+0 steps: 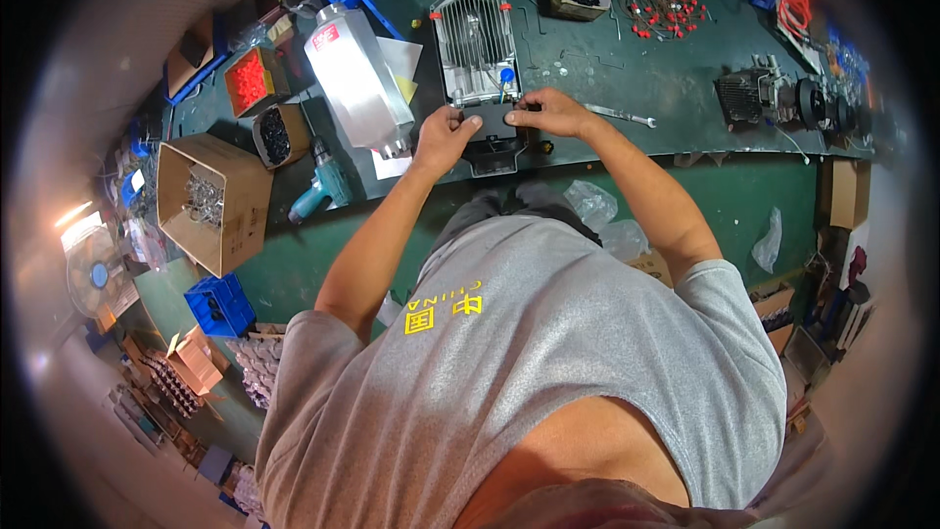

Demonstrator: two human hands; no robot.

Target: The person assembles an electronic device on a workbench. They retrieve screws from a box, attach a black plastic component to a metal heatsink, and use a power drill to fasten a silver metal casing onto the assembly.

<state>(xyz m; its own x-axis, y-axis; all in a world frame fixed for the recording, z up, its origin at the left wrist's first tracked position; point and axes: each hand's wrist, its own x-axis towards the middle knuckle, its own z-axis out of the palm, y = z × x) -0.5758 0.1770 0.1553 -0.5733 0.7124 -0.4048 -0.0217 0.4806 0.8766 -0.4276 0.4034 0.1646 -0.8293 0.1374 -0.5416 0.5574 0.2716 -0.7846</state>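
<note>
A grey finned metal housing lies on the green workbench, with a dark plate at its near end by the bench edge. My left hand grips the left side of that dark plate. My right hand pinches its right side, fingers curled on something small that I cannot make out. A blue cap sits on the housing just beyond my fingers.
A silver reflector panel and a teal power drill lie to the left. A wrench rests right of my hand. Cardboard boxes and blue bins of small parts stand left; red-tipped wires at the back.
</note>
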